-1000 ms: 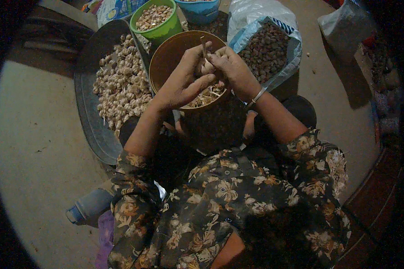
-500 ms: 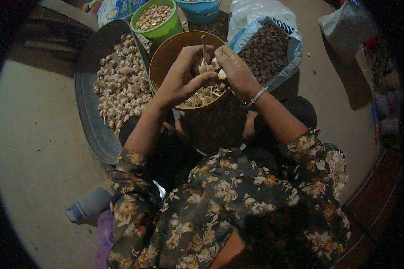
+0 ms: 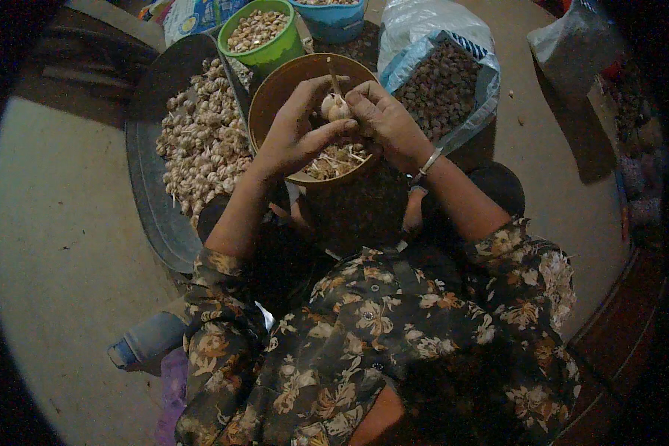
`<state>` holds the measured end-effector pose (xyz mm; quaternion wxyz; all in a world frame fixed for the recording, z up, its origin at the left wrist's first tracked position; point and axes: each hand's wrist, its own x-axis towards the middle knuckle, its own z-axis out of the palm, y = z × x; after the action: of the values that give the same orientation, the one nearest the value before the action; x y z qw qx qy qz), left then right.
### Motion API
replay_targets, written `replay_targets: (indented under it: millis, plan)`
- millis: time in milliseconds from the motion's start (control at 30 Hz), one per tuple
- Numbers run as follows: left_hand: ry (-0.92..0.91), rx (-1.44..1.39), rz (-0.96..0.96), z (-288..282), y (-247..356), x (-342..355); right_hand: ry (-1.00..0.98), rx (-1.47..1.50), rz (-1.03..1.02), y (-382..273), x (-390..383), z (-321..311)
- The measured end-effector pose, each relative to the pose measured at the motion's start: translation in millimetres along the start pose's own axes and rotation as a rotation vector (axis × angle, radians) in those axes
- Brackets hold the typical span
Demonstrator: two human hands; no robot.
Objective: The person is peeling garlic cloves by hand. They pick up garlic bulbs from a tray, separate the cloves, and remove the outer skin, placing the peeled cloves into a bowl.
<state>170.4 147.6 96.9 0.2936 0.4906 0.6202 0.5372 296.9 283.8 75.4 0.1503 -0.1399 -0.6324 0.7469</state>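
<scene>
Over greyish floor (image 3: 74,260), the garlic bulb (image 3: 337,108) points lengthwise forward, stem (image 3: 332,72) first.

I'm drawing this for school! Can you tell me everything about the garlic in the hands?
The whitish, round, papery-looking garlic bulb has a thin, brown stalk pointing toward the picture's top. It's held above the round, orange-brown tub, in the grip of the left hand; the right hand touches its right side. Part is hidden, so I can't tell whether it's whole.
</scene>
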Motion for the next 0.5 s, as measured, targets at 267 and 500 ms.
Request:
replay_targets:
  millis: [267, 500]
  plan:
    - [-0.030, 0.222, 0.158, -1, 4, 4, 0.035, -0.203, -0.060, 8, 2, -4]
    - [0.006, -0.007, -0.049, 1, 8, 1, 0.031, -0.061, 0.056, 9, 7, -5]
